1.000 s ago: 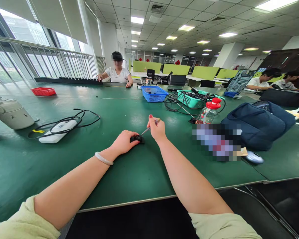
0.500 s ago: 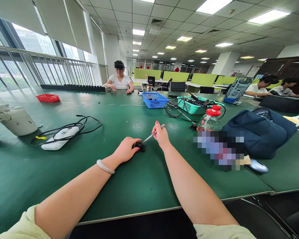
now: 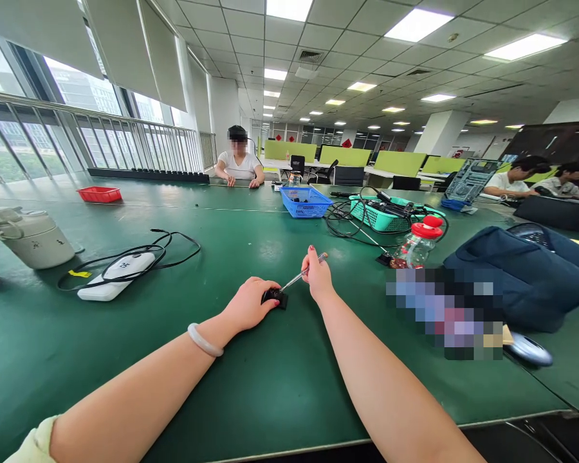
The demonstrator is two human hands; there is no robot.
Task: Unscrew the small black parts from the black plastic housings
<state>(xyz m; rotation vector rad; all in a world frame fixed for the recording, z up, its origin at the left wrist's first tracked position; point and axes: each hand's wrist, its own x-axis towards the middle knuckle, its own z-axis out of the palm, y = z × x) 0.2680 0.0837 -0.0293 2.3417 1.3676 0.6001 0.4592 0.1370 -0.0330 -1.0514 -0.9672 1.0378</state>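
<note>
On the green table lies a small black part, whose exact kind I cannot make out. My left hand is closed around its left side, thumb in front and fingers behind, and hides some of it. A screwdriver with a thin metal shaft is pinched in my right hand. It slants down to the left, and its tip meets the top of the black part or lies very close to it. A pale bangle circles my left wrist.
To the left lie a white power bank with a black cable and a pale flask. Farther off are a red tray, a blue basket and a green basket. A red-lidded jar and dark blue bag stand right. A person sits opposite.
The camera view has shifted slightly, so the whole scene sits lower in the picture. Both hands keep their hold, with the screwdriver still at the black part.
</note>
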